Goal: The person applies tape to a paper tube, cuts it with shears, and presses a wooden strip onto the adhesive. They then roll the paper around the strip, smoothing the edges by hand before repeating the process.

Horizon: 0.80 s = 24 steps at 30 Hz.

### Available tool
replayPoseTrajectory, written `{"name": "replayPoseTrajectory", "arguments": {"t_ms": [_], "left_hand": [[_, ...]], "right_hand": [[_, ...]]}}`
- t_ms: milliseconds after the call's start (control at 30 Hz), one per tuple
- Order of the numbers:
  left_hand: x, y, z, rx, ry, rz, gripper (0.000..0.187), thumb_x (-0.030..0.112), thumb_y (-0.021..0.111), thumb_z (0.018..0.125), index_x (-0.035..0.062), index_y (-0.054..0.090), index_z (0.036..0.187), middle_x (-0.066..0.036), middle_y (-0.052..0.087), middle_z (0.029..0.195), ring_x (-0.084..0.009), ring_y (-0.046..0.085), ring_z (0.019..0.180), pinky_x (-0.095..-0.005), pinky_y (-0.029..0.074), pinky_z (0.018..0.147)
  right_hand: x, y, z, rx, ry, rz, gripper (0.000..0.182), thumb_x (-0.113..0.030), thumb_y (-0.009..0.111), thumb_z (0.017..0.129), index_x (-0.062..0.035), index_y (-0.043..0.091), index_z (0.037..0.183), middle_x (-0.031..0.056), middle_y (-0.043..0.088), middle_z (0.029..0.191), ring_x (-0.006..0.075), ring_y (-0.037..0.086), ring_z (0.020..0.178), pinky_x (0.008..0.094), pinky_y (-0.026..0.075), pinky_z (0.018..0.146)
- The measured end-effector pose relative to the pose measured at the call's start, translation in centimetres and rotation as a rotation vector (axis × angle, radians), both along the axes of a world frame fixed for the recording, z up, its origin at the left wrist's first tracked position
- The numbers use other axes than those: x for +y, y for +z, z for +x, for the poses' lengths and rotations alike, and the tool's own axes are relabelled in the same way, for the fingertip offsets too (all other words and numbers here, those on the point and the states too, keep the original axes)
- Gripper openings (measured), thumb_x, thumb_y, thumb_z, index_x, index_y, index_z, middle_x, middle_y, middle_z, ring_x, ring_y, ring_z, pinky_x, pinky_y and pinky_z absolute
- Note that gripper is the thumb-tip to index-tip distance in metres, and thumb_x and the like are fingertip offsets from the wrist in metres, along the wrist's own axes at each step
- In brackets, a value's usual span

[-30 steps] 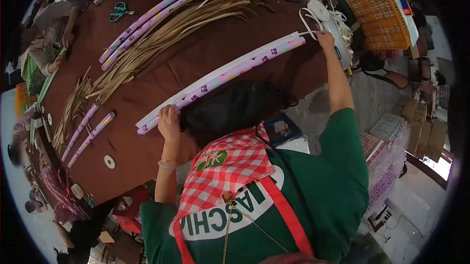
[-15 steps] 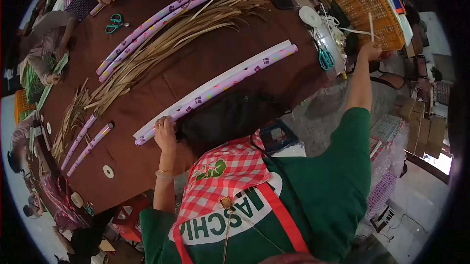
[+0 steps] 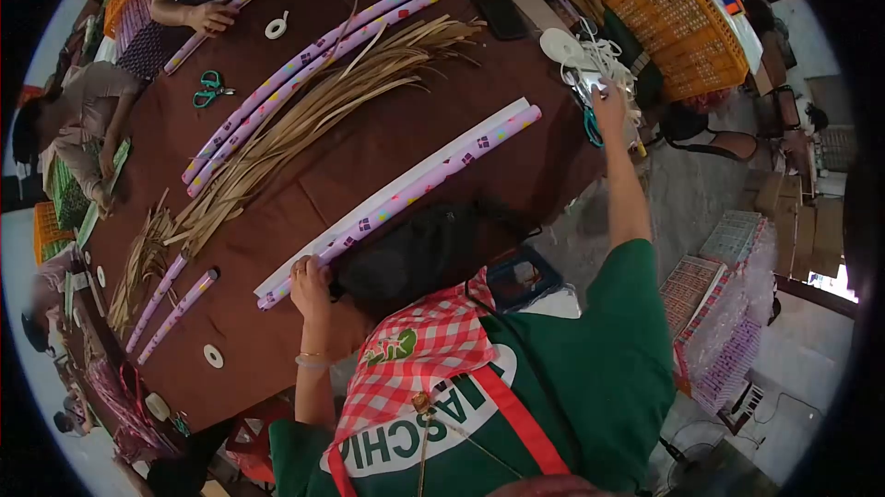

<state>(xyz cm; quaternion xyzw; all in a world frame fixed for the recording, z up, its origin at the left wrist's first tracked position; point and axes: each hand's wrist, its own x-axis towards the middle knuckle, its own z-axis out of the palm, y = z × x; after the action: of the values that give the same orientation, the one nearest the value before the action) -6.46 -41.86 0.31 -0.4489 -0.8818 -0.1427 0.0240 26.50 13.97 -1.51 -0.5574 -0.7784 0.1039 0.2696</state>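
A long tube wrapped in pink patterned paper [image 3: 415, 188] lies slantwise on the brown table [image 3: 369, 142], with a white strip [image 3: 433, 160] along its far side. My left hand [image 3: 309, 280] grips the tube's near end. My right hand [image 3: 608, 96] is stretched to the table's right edge, on a heap of white strips [image 3: 599, 59] next to a white tape roll [image 3: 560, 43]. Teal scissors [image 3: 590, 124] lie just below that hand. Whether its fingers hold a strip is hidden.
Two more pink tubes [image 3: 304, 64] and a bundle of dried tan strips [image 3: 323, 105] lie further back, with green scissors [image 3: 210, 88], a phone [image 3: 502, 10] and tape rolls [image 3: 275, 29]. An orange crate [image 3: 673, 8] stands at right. Another person's hand [image 3: 210, 17] works at the far side.
My right hand went from the tube's far end up and right with a thin strip, then came down onto the heap of white strips. My left hand stayed on the tube's near end.
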Motion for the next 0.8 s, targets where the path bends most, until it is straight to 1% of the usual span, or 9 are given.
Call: {"name": "replayPoseTrajectory", "arguments": {"t_ms": [133, 400, 533, 600, 633, 667, 700, 767, 800], "left_hand": [[0.1, 0.4, 0.1, -0.012, 0.013, -0.007, 0.027, 0.009, 0.062, 0.070, 0.0062, 0.054, 0.096, -0.010, 0.055, 0.096, -0.0288, 0.053, 0.090, -0.0374, 0.046, 0.072], [0.0, -0.3, 0.0, -0.024, 0.029, 0.014, 0.028, 0.008, 0.062, 0.069, 0.0069, 0.054, 0.096, -0.009, 0.056, 0.094, -0.0289, 0.053, 0.089, -0.0373, 0.046, 0.071], [0.0, -0.2, 0.0, 0.002, 0.033, 0.004, 0.029, 0.008, 0.061, 0.069, 0.0067, 0.054, 0.096, -0.009, 0.055, 0.095, -0.0289, 0.053, 0.089, -0.0373, 0.046, 0.071], [0.1, 0.0, 0.1, -0.025, 0.046, -0.018, 0.029, 0.008, 0.061, 0.068, 0.0067, 0.053, 0.096, -0.009, 0.055, 0.095, -0.0289, 0.052, 0.091, -0.0372, 0.047, 0.071], [0.1, -0.1, 0.1, -0.047, 0.053, -0.014, 0.029, 0.008, 0.061, 0.068, 0.0068, 0.053, 0.096, -0.009, 0.055, 0.096, -0.0290, 0.052, 0.092, -0.0366, 0.047, 0.071], [0.0, -0.3, 0.1, -0.043, 0.060, -0.021, 0.029, 0.008, 0.062, 0.068, 0.0068, 0.053, 0.096, -0.009, 0.055, 0.097, -0.0290, 0.052, 0.093, -0.0364, 0.047, 0.071], [0.0, -0.4, 0.1, -0.041, 0.066, -0.029, 0.029, 0.009, 0.062, 0.068, 0.0068, 0.053, 0.096, -0.009, 0.054, 0.097, -0.0289, 0.051, 0.094, -0.0361, 0.047, 0.072], [0.0, -0.5, 0.1, -0.020, 0.070, -0.038, 0.027, 0.011, 0.062, 0.070, 0.0062, 0.053, 0.095, -0.009, 0.054, 0.099, -0.0289, 0.051, 0.095, -0.0362, 0.047, 0.073], [-0.2, -0.6, 0.1, -0.011, 0.079, -0.032, 0.027, 0.012, 0.062, 0.070, 0.0059, 0.053, 0.095, -0.009, 0.054, 0.099, -0.0289, 0.051, 0.095, -0.0362, 0.047, 0.074]], "right_hand": [[-2.8, 1.4, -4.2, -0.095, 0.006, 0.074, 0.028, -0.035, 0.061, 0.077, -0.0085, 0.059, 0.086, 0.0069, 0.055, 0.075, 0.0273, 0.055, 0.072, 0.0377, 0.044, 0.064], [-0.6, -1.1, -7.2, -0.381, -0.054, -0.005, 0.022, -0.034, 0.061, 0.077, -0.0131, 0.061, 0.083, 0.0061, 0.055, 0.086, 0.0275, 0.054, 0.086, 0.0446, 0.042, 0.073], [2.0, -0.1, -6.9, 0.208, -0.300, 0.166, 0.021, -0.029, 0.051, 0.082, -0.0115, 0.062, 0.080, 0.0074, 0.063, 0.079, 0.0321, 0.056, 0.066, 0.0424, 0.045, 0.058], [4.5, 1.5, -4.9, 0.393, -0.443, -0.033, 0.023, -0.027, 0.050, 0.083, -0.0065, 0.061, 0.080, 0.0094, 0.062, 0.078, 0.0310, 0.057, 0.067, 0.0433, 0.044, 0.058], [9.4, -2.4, -1.2, 0.384, -0.434, -0.045, 0.023, -0.027, 0.050, 0.083, -0.0065, 0.061, 0.080, 0.0094, 0.062, 0.078, 0.0310, 0.057, 0.067, 0.0433, 0.044, 0.058], [14.5, -6.4, 1.3, -0.289, -0.317, -0.179, 0.025, -0.023, 0.048, 0.084, -0.0015, 0.060, 0.083, 0.0134, 0.061, 0.084, 0.0293, 0.056, 0.071, 0.0443, 0.044, 0.060], [12.1, -3.7, 1.2, -0.297, -0.303, -0.188, 0.025, -0.023, 0.048, 0.084, -0.0015, 0.060, 0.083, 0.0134, 0.061, 0.084, 0.0293, 0.056, 0.071, 0.0443, 0.044, 0.060], [3.7, 3.3, -5.1, 0.146, -0.288, -0.048, 0.028, -0.021, 0.051, 0.083, 0.0025, 0.057, 0.096, 0.0174, 0.057, 0.095, 0.0286, 0.056, 0.080, 0.0402, 0.045, 0.070], [2.1, 2.7, -6.2, 0.170, -0.060, 0.065, 0.027, -0.020, 0.054, 0.081, 0.0025, 0.057, 0.096, 0.0164, 0.057, 0.093, 0.0289, 0.057, 0.082, 0.0384, 0.045, 0.071]]}}
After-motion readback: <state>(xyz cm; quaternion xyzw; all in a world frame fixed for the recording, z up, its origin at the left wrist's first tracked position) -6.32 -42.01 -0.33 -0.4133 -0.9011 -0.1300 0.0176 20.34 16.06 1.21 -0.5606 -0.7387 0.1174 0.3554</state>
